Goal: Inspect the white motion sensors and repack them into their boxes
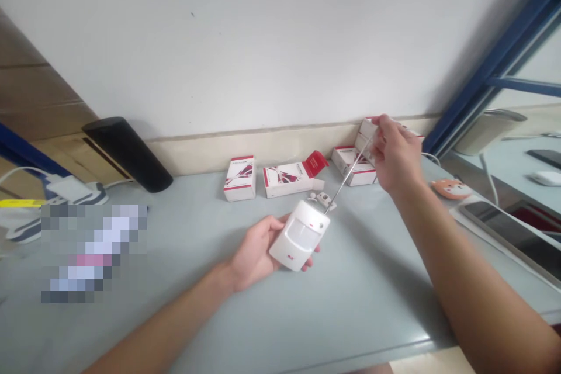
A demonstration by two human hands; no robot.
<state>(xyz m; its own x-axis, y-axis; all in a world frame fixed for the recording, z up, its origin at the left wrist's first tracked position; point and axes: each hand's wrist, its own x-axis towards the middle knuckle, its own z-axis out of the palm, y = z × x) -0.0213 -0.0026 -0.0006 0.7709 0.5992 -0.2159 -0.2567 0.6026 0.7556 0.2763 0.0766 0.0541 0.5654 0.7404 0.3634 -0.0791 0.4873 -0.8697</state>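
Here we are over the grey-green worktop (210, 327), and the white device (300, 239) is right in the middle of the action, cradled in the left hand (254, 254), so make it the centre of our clock. The left hand comes in at about nine o'clock, thumb along one side, fingers wrapped behind and showing round the opposite edge: a full hold. Up between one and two, the right hand (397, 155) has its fingers pinched on the upper end of a slim metal tool (348, 178), its shaft slanting down to the device's top edge; whether the tip is in or merely against it, I can't be sure from here. Just past that edge, at one o'clock, sits a small white piece (322, 198), partly hidden. Boxes now: a closed red-and-white box (240, 178) between ten and eleven, an open box (287, 179) with its red flap out just shy of twelve, and stacked boxes (355, 166) at one, partly behind the right hand. Out wide, a black cylinder (129, 152) leans at ten, and a dark-screened phone (517, 239) lies at three.
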